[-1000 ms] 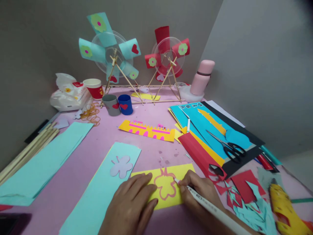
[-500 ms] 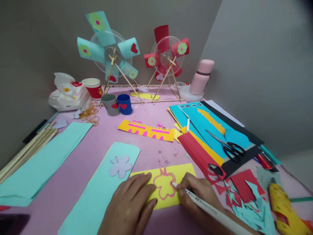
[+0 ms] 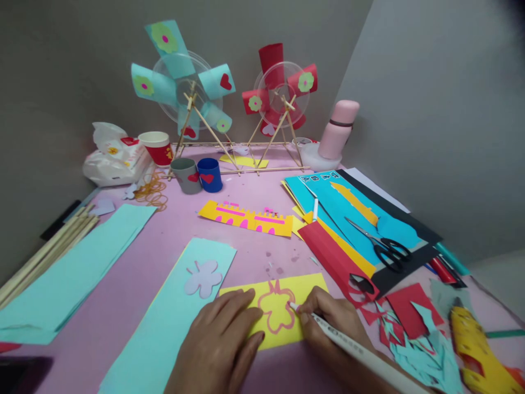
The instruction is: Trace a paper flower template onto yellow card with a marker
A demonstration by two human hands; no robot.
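My right hand grips a white marker, its tip on the right edge of a butterfly outline. That outline is drawn in a thick reddish line on a yellow paper rectangle. My left hand lies flat with fingers stretched over the left part of the yellow paper. Just beyond it, a lilac paper butterfly rests on a light turquoise paper strip.
Scissors lie on blue sheets at right, with paper scraps and a yellow glue gun nearer. Behind stand a turquoise paper wheel, a red one, two small cups and a pink flask.
The marker tip has moved slightly up along the butterfly's right side. My left hand keeps its place on the paper, and the view has shifted a little.
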